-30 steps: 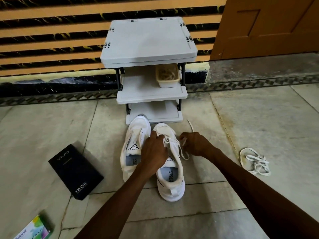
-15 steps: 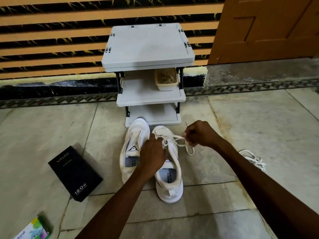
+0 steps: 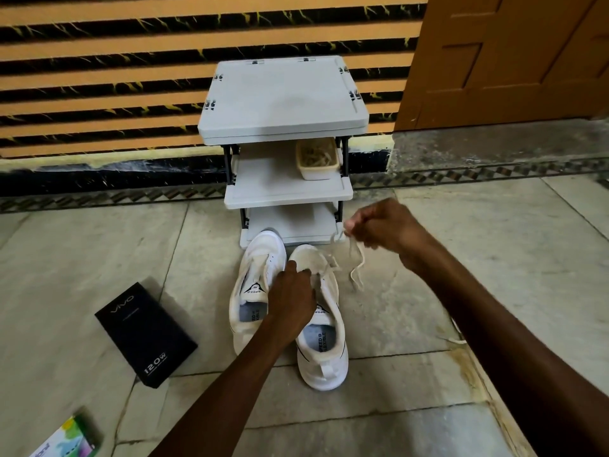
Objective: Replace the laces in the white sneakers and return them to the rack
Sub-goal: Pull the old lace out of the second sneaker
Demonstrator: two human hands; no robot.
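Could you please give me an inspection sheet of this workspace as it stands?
Surface: tiled floor, stained.
Job's things: nearer sneaker and other sneaker side by side before grey rack; lace runs from nearer sneaker's eyelets; tub of pale strands on middle shelf.
Clutter: black box, colourful box, both on floor.
Grippers: left hand holds nearer sneaker; right hand pinches lace, raised.
Cables: nothing seen.
Surroundings: striped wall, wooden door.

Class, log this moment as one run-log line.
left hand: grips right-side sneaker | right hand: pinches its lace, raised | other sneaker: no lace visible | rack: no sneakers
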